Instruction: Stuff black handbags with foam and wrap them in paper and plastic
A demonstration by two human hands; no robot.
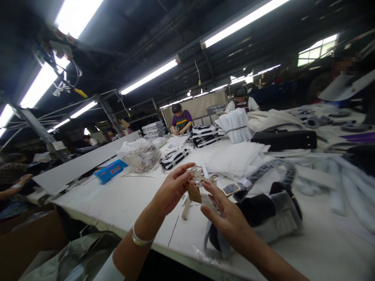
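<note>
My left hand pinches a brown hang tag by its upper end, above the table. Just to the right of the tag, my right hand has its fingers apart and holds nothing that I can see. Beyond and below the hands, loose tags and card pieces lie scattered. Under and beside my right hand rests a black bag, partly wrapped in pale, see-through sheeting. Its patterned strap loops behind it, with a gold-edged tag near the strap's end.
A clear plastic bag of small items and a blue box lie at the left. Striped bundles, white sheets and a black case cover the far side. Co-workers, one in purple sleeves, sit beyond the table.
</note>
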